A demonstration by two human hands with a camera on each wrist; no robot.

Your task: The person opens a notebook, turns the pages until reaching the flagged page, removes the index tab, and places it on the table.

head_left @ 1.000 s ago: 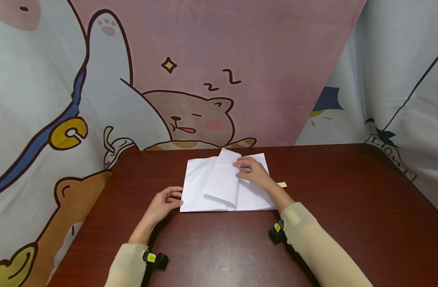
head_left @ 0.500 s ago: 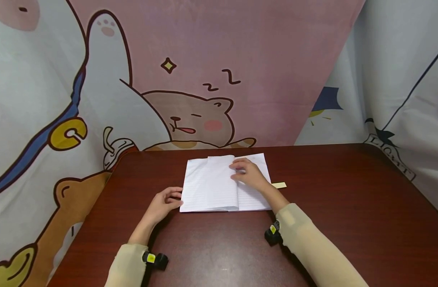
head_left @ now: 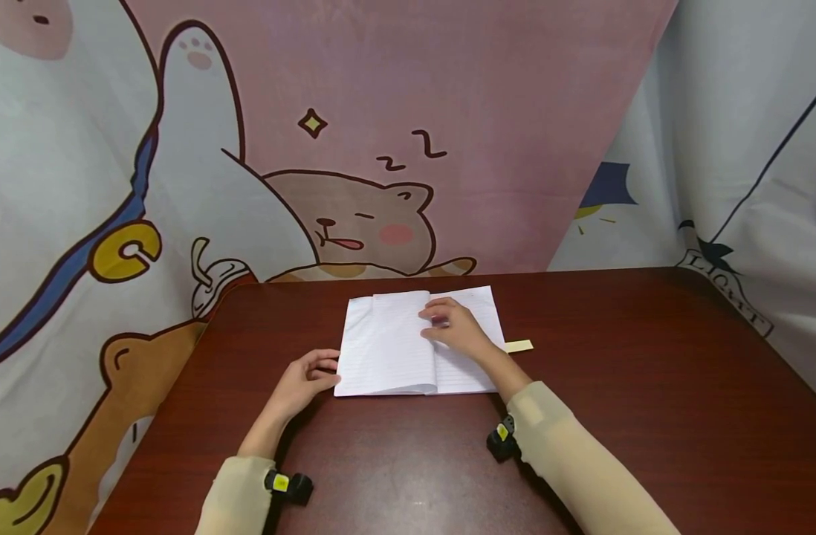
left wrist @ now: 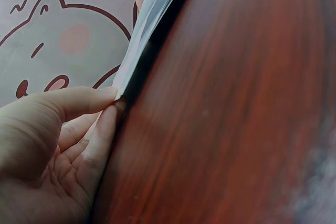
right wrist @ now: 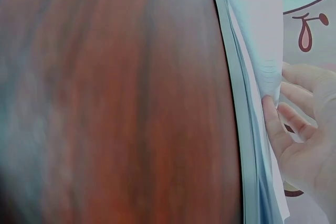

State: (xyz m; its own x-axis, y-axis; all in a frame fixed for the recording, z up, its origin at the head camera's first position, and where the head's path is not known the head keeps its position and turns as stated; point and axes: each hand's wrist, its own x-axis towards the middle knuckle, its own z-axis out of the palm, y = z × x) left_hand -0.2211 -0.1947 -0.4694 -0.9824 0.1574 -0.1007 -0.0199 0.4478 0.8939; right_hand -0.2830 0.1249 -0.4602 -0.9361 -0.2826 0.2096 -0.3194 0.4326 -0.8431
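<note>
A notebook [head_left: 391,345] with white lined pages lies spread on the table, one page curving over toward its left side. At its left edge, my left hand [head_left: 308,383] pinches the lower outer corner between thumb and fingers, as the left wrist view shows closely. My right hand [head_left: 458,327] is over the middle of the notebook, holding the free edge of the turning page [right wrist: 265,40] between thumb and fingers. Part of the right-hand page is hidden under that hand and wrist.
A pale yellow strip [head_left: 519,346] sticks out from the notebook's right edge. The dark red wooden table [head_left: 649,386] stretches around it. Behind hangs a cartoon-printed cloth [head_left: 515,111]. Each wrist wears a small black camera [head_left: 299,489].
My right hand has drifted left with the page, which swung from a slanted, raised position to lie more flatly over the left side. My left hand has stayed at the corner.
</note>
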